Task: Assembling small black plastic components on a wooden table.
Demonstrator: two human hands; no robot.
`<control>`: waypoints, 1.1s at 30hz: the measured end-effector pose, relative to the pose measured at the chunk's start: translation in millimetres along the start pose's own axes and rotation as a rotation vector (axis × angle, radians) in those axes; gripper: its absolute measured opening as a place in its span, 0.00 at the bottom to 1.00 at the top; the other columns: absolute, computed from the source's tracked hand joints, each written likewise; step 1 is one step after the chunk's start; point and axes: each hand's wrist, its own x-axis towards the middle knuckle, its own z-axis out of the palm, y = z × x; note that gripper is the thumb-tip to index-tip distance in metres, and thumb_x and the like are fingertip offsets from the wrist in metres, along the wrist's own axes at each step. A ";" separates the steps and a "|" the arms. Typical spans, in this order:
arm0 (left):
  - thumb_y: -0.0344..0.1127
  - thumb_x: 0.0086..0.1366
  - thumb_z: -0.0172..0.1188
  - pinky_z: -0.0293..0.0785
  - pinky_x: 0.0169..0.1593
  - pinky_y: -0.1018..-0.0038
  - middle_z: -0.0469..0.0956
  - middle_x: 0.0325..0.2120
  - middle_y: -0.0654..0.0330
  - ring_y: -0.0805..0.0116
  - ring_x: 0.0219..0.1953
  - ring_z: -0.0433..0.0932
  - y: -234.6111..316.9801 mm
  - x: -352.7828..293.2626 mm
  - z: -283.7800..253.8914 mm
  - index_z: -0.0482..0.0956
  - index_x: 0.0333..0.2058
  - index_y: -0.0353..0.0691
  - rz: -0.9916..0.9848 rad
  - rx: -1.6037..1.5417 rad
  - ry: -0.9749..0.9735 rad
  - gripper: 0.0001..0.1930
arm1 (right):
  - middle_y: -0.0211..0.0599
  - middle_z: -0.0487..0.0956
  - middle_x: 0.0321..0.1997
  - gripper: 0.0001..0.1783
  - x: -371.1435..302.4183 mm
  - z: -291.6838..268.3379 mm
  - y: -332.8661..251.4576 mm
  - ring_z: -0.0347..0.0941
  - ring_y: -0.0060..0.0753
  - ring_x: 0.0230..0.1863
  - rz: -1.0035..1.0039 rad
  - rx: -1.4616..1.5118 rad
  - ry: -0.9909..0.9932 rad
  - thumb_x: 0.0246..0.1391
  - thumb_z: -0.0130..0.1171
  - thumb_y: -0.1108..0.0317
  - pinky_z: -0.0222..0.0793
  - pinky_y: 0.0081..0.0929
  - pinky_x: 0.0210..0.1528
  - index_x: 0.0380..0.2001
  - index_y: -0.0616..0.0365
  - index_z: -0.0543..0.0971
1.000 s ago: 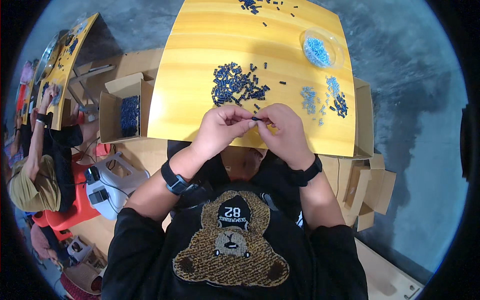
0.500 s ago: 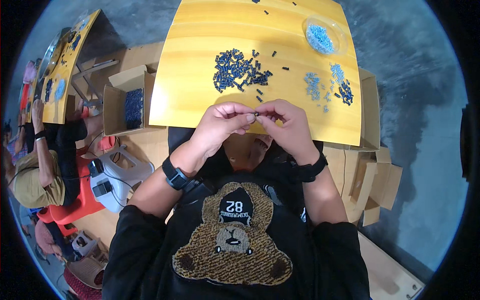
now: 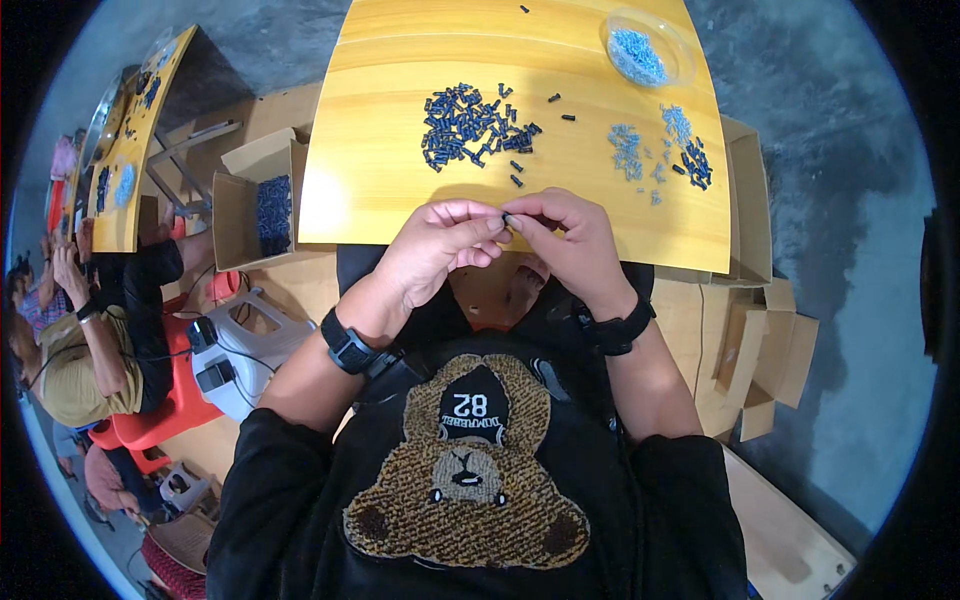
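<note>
Yellow wood grain runs across the counter (image 3: 370,150), which stands in front of the seated person, with grey floor (image 3: 850,250) beyond its right edge. Just over the counter's near edge, between the two hands, is a small black piece (image 3: 506,220), mostly covered by the fingertips. The left hand (image 3: 440,245) has its grip closed, thumb and forefinger pinched together at the piece, while its other fingers curl loosely beneath. The right hand (image 3: 570,240) meets it from the other side, its grip also drawn shut on the piece between thumb and forefinger; the tips of both hands nearly touch.

Beyond the hands lies a loose pile of short black cylindrical pieces (image 3: 465,125), with a few strays nearby. To the right are scattered small clear pieces (image 3: 627,150), a bluish cluster (image 3: 676,122) and, just beside that, a black cluster (image 3: 693,165). Farther back stands a clear round bowl (image 3: 690,62) containing light-blue pieces (image 3: 638,57). Left of the counter, an open cardboard box (image 3: 230,215) holds many dark pieces (image 3: 273,215). Farther left, a co-worker (image 3: 100,340) sits at a second counter (image 3: 122,225).
</note>
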 end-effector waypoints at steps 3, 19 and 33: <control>0.31 0.62 0.56 0.76 0.32 0.82 0.79 0.30 0.56 0.73 0.29 0.79 1.1 0.1 0.0 0.76 0.38 0.34 -0.021 -0.012 0.000 0.08 | 0.32 0.75 0.24 0.07 -0.3 1.0 0.4 0.68 0.19 0.24 0.009 0.010 0.004 0.47 0.59 0.76 0.62 0.16 0.26 0.33 0.62 0.80; 0.33 0.61 0.56 0.77 0.34 0.80 0.78 0.28 0.60 0.75 0.28 0.78 2.7 1.4 5.5 0.74 0.36 0.36 -0.042 -0.050 0.049 0.07 | 0.40 0.76 0.28 0.13 -2.1 8.8 -4.5 0.72 0.42 0.33 -0.231 -0.241 0.059 0.40 0.64 0.69 0.67 0.32 0.37 0.32 0.59 0.78; 0.48 0.67 0.46 0.76 0.35 0.78 0.79 0.27 0.59 0.70 0.30 0.79 -4.1 0.4 2.5 0.75 0.33 0.38 -0.112 -0.120 0.089 0.18 | 0.40 0.77 0.30 0.13 -11.5 10.4 0.9 0.73 0.42 0.34 -0.222 -0.236 0.093 0.41 0.63 0.71 0.68 0.32 0.38 0.34 0.60 0.78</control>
